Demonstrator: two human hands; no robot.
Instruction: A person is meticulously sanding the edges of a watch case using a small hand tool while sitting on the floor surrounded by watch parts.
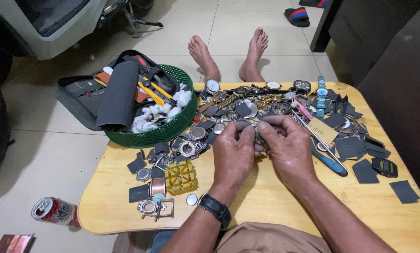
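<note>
My left hand (233,152) and my right hand (287,145) meet over the middle of a low wooden table (266,201). Together they pinch a small metal watch part (255,125) between thumbs and fingertips; most of it is hidden by the fingers. My left wrist wears a black watch (214,207). Around the hands lie several watches (213,85), watch cases (187,149), dark grey sandpaper squares (364,171) and a yellow plastic case holder (180,177). A blue-handled screwdriver (331,164) rests just right of my right hand.
A green basket (170,129) with cotton, yellow tools and a black roll sits at the table's left back, overlapping an open tool case (78,93). A drink can (55,212) lies on the tiled floor. My bare feet (228,56) stretch beyond the table. Dark furniture stands at right.
</note>
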